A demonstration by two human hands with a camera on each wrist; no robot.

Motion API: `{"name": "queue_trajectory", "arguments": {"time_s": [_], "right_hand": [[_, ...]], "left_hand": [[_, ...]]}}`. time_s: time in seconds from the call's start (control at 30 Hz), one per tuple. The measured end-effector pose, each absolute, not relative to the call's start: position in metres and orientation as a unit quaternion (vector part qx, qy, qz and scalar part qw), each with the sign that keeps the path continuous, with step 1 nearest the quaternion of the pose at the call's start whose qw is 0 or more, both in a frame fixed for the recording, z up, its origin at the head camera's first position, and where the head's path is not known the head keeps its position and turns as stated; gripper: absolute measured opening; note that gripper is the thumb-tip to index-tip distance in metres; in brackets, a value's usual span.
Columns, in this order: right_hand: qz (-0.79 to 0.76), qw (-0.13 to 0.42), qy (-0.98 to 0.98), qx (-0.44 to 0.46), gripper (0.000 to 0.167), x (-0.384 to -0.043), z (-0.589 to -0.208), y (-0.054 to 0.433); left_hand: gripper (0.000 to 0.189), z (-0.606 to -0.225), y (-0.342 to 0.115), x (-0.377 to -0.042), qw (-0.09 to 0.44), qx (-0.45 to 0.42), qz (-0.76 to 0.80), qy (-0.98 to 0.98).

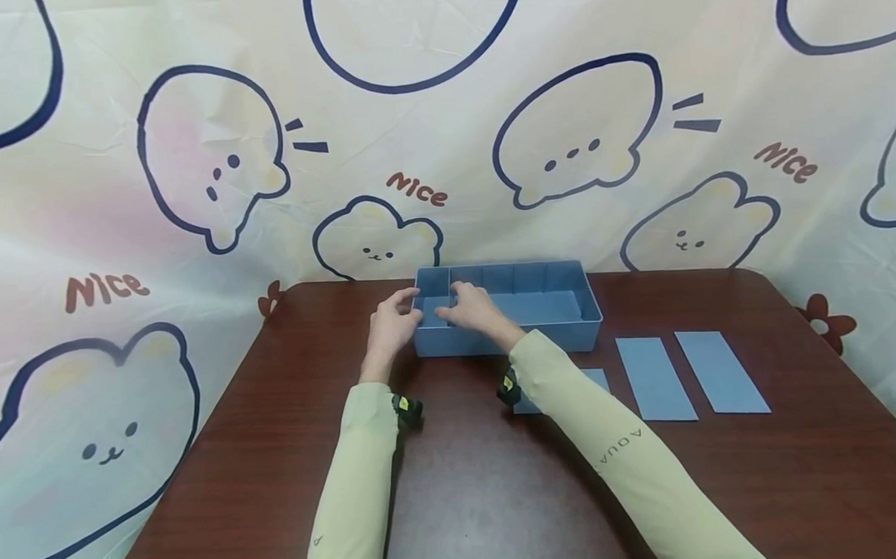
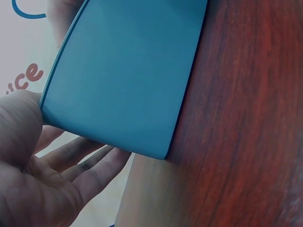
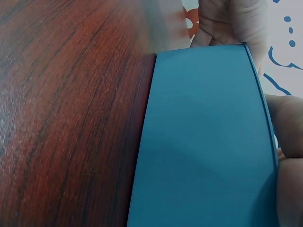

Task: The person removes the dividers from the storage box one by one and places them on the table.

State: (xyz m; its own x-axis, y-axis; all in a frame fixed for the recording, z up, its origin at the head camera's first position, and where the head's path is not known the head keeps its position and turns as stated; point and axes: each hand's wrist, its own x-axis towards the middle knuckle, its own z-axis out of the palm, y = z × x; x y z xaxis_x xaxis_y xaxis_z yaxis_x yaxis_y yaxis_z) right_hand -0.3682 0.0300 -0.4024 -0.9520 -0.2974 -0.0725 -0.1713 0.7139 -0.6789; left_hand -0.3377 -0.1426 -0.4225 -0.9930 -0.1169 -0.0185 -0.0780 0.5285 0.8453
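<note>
A long blue box (image 1: 506, 339) stands near the back of the table, and a thin upright divider (image 1: 449, 278) crosses it toward its left end. My left hand (image 1: 390, 325) is at the box's left end, its thumb and index fingertip right at the rim. In the left wrist view its other fingers (image 2: 102, 172) extend loosely outside the end wall. My right hand (image 1: 475, 307) reaches over the front wall and pinches the divider, thumb on the left side and index finger on the right. The divider's lower part is hidden behind the front wall.
Two flat blue panels (image 1: 656, 379) (image 1: 722, 372) lie on the table to the right of the box. Another blue panel (image 1: 597, 378) lies partly hidden under my right forearm. A printed curtain (image 1: 472, 137) hangs behind the brown table (image 1: 472, 495).
</note>
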Motion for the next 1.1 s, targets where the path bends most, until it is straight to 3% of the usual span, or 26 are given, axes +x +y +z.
{"name": "queue_trajectory", "arguments": {"time_s": [1.1], "right_hand": [[-0.41,0.034,0.904,-0.116,0.053,-0.3635,-0.4064,0.0296]], "left_hand": [[0.044,-0.4212,-0.1423,-0.3371,0.015,0.063,-0.483,-0.873]]}}
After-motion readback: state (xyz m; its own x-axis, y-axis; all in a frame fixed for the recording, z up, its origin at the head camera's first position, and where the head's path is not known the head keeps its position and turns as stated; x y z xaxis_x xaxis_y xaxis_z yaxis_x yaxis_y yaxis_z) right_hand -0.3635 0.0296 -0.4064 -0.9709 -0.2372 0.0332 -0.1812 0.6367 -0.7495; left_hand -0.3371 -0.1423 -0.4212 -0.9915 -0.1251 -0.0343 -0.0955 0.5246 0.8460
